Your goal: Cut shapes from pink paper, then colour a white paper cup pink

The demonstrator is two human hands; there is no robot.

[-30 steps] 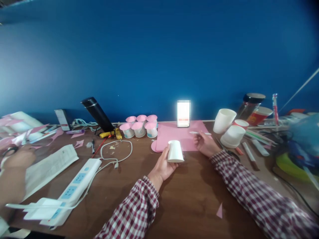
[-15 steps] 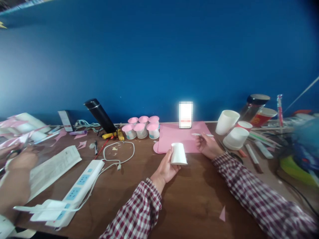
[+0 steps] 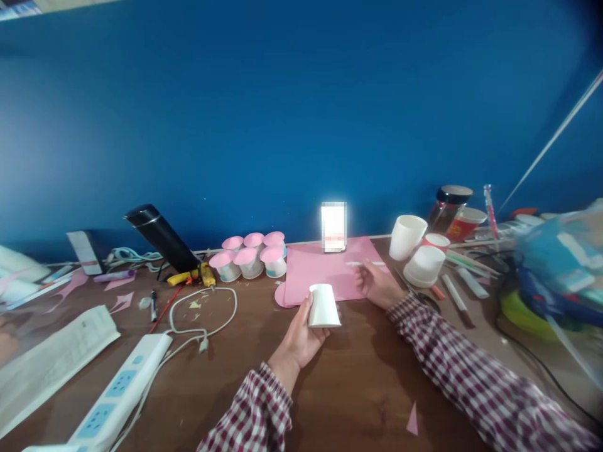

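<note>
While your left hand (image 3: 301, 329) wraps around the white cup (image 3: 324, 306), mouth down and base up, you hold it just at the near edge of the pink sheet (image 3: 330, 270), over the tabletop (image 3: 358, 389). Your right hand (image 3: 377, 285) rests on the sheet's right side, fingers pinched on a thin white pen (image 3: 365, 263) that points left across the paper. The two hands sit near each other but apart, cup on one side, pen on the other.

Watch that grip: the cup is thin paper, and squeezing too hard could dent the wall. It looks as if only your thumb and fingers on its left side carry it, so a loose hold could let it tip or roll off toward the cable (image 3: 202, 314). The pen's tip hovers close to the sheet; a stray drag would likely mark the pink paper where you don't want it.

Behind the sheet, a lit phone (image 3: 333, 227) stands against the blue wall, and six pink-topped cups (image 3: 249, 257) cluster to its left. White cups (image 3: 414, 251) crowd your right elbow's side — a wide sweep of the sleeve could knock them over. A power strip (image 3: 117, 395) lies at the far left.
</note>
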